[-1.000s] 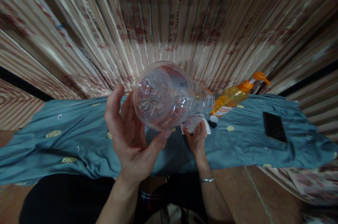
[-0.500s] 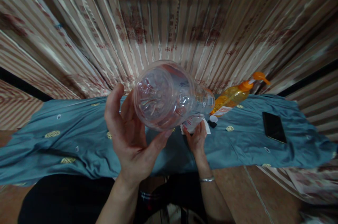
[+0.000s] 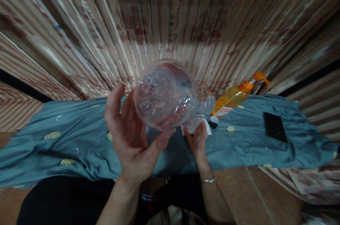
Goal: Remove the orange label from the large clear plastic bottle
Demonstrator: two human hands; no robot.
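My left hand point(image 3: 132, 136) is wrapped round a large clear plastic bottle point(image 3: 170, 94), which is held up and tilted with its base toward me. Its narrower end points away to the right, over a smaller clear container point(image 3: 194, 122) with reddish print. My right hand point(image 3: 198, 138) grips this container low on the cloth, fingers at its near side. White paper point(image 3: 208, 127) lies under or behind that hand. The large bottle hides the top of the smaller container, so I cannot tell whether the two touch.
A pump bottle of orange liquid point(image 3: 231, 99) stands behind on the right. Beside it lie a small white cap point(image 3: 214, 119) and a black piece point(image 3: 213, 125). Farther right lies a black phone point(image 3: 275, 127). A blue-green cloth point(image 3: 87, 136) covers the table; a pleated curtain point(image 3: 170, 16) hangs behind.
Almost nothing differs. The large bottle has shifted very slightly, and both hands keep their holds in the same places.
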